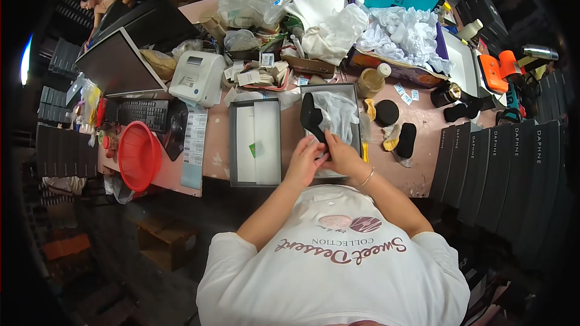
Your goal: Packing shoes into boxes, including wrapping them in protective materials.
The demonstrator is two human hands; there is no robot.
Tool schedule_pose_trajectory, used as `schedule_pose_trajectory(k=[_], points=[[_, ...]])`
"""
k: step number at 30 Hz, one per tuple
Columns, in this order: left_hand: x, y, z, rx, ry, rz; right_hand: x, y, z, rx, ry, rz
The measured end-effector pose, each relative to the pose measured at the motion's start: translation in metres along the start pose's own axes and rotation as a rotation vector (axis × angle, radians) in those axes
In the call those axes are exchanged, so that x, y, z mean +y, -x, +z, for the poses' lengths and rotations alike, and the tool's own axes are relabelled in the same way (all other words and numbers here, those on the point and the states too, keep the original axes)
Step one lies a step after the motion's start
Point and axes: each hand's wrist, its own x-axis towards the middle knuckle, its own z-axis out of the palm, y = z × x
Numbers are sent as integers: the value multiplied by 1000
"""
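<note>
A black shoe (pixel 311 113) is tilted over the left side of an open grey shoebox (pixel 356 98). Its lower end meets the fingers of my right hand (pixel 342 154), which are closed around it. Beside it, my left hand (pixel 304 162) has curled fingers touching those of my right; whatever they pinch is hidden. White tissue paper (pixel 339 111) fills much of the box behind the shoe. Left of the box lies a grey box lid (pixel 234 157) with a white lining and a small green card (pixel 252 150) in it.
A red basin (pixel 140 156), keyboard (pixel 142 113), monitor (pixel 121 63) and white label printer (pixel 197 78) stand left. Glue jar (pixel 371 82), black round pad (pixel 386 113) and yellow-handled brush (pixel 365 150) lie right. Stacked grey shoeboxes (pixel 483 160) flank the table; crumpled tissue (pixel 402 36) sits behind.
</note>
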Motion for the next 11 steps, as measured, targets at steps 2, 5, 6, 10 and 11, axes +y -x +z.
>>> schedule_pose_trajectory(k=[2, 5, 6, 10, 11], points=[[-5, 6, 3, -35, -154, -14, 36, -6, 21, 56, -10, -23], [0, 10, -12, -33, -537, 200, 39, 0, 37, 23, 64, 57], [2, 4, -34, -5, -562, 308, 31, 3, 36, -5, 135, 110], [29, 10, -94, 290, -1165, 521, 29, -6, 37, 8, 239, 156], [34, 13, -107, 350, -1313, 543, 27, -7, 42, 2, 229, 150]])
